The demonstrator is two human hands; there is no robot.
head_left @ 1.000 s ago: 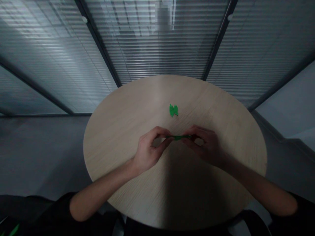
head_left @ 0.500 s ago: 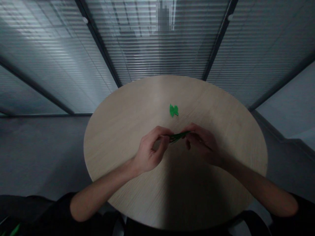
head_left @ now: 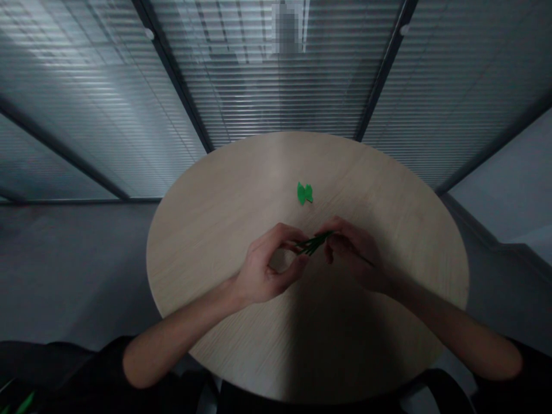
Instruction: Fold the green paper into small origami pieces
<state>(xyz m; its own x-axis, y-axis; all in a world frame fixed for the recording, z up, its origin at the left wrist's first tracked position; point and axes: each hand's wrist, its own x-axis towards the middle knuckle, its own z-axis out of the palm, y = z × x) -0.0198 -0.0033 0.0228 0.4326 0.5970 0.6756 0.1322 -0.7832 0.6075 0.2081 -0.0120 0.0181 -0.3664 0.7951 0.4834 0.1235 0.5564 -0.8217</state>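
Between the two hands, above the round table (head_left: 207, 230), we see a small bundle of thin dark green pieces (head_left: 317, 244), slanting so that its right end lies farther from us than its left. The strips spread slightly at the left end; a second ago they made one nearly level line. The right hand (head_left: 360, 256) pinches the bundle's right end between thumb and fingers, much as it did half a second ago. The left hand (head_left: 267, 267) has loosened: its thumb, pressed near the left end in the previous view, now stands lower and apart from its fingers. Those fingers curve just behind the strips, and we cannot tell whether they touch them.

Beyond the hands, a bright green piece (head_left: 304, 194), shaped like two joined leaves, lies on the tabletop where it lay before. Nearer us, a dark shadow (head_left: 336, 339) crosses the wood. Past the far edge we see blinds (head_left: 280, 98) behind dark frames.
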